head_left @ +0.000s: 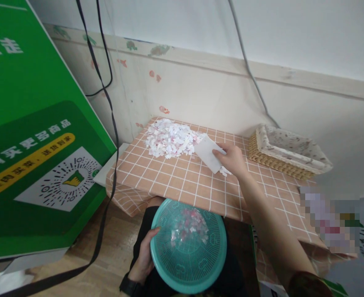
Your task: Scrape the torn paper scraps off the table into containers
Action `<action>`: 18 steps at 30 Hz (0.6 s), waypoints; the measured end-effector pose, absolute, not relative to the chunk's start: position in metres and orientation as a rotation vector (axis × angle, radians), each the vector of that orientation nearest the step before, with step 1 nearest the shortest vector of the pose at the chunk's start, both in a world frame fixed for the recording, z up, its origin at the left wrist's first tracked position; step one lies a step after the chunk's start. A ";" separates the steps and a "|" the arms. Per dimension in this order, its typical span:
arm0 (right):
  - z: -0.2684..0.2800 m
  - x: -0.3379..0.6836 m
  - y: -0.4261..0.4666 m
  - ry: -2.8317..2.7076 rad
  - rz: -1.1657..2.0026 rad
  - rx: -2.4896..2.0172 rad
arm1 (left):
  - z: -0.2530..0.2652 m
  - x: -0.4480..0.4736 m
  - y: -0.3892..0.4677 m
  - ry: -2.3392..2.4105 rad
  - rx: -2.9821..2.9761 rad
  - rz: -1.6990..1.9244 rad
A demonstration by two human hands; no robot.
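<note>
Teal plastic mesh basket (188, 247) (a few paper bits inside) sits on the lap below the checked bench (176, 177), left hand (145, 255) gripping its rim. Right hand (233, 160) pinches a white flat card (207, 153) beside the heap of white-pink paper scraps (171, 139).

Pixel-blurred patch (329, 225) at table's right

The right hand (234, 160) reaches forward toward one o'clock, arm extended, fingers pinched closed. The left hand (145, 256) sits low at seven o'clock, fingers curled in a grip.
</note>
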State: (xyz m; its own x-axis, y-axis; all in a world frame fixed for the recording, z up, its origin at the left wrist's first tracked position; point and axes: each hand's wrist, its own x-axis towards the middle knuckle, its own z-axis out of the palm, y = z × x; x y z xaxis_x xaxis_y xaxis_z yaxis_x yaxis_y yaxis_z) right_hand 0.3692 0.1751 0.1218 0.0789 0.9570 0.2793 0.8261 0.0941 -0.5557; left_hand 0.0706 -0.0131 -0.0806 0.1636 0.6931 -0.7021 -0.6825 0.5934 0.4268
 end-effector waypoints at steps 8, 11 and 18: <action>0.120 0.394 0.186 -1.757 0.544 -1.600 | -0.082 0.072 -0.012 1.078 0.014 0.972; 0.116 0.399 0.184 -1.611 0.588 -1.574 | -0.082 0.072 -0.012 1.063 0.005 0.960; 0.117 0.378 0.182 -1.745 0.614 -1.464 | -0.083 0.072 -0.010 1.074 0.023 0.958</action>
State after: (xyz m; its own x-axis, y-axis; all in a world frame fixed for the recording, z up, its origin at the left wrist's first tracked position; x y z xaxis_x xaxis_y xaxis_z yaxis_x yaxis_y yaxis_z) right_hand 0.3780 0.1821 0.1172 -0.0508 0.9682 0.2451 0.6010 0.2256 -0.7667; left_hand 0.0723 -0.0097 -0.0829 0.1313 0.6702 -0.7305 -0.6498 0.6147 0.4472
